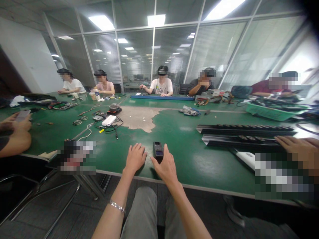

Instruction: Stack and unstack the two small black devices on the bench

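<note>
A small black box-shaped device (158,151) with a bluish panel on its near face is on the green table (189,156), close to the front edge. My right hand (167,165) is around its near end, thumb at the left side and index finger along the right; the other fingers are largely hidden. To the left of the device, my left hand (135,157) rests palm down on the tabletop with its fingers stretched out, holding nothing. A gap separates it from the device.
Long black rails (239,141) lie to the right, near another person's hand (296,146). A white adapter (109,120) with cables sits ahead on the left. A green basket (276,113) stands far right. At left, another person's hands hold a phone (23,115). Several people sit opposite.
</note>
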Demonstrator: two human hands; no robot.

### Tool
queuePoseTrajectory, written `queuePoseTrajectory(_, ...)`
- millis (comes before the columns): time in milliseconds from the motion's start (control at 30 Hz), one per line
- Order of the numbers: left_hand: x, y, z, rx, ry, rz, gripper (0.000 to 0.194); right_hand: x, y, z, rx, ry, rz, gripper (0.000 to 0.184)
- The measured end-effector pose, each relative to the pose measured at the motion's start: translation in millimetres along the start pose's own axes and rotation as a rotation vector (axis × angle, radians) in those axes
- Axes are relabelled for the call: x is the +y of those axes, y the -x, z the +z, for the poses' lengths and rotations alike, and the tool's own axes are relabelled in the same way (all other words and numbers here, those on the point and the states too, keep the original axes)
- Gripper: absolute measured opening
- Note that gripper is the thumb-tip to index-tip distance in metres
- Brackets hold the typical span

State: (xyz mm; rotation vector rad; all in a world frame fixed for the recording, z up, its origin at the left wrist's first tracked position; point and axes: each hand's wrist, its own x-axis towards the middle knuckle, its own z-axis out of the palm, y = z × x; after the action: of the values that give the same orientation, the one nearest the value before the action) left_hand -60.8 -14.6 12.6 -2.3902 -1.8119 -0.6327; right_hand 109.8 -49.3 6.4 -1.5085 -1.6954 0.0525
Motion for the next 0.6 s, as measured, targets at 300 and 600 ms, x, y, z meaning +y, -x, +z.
queuePoseTrajectory(300,1.0,-0.2,-2.1,-0.01,-0.001,-0.002,0.033,0.6,3.4,11.2,-0.032,0.035,0.049,0.072)
queuePoseTrajectory(600,0.2,-0.6,-0.8,-0.004,-0.022,0.002,0.033,-2.2,1.4,12.5,0.053,0.056,0.072,0.086)
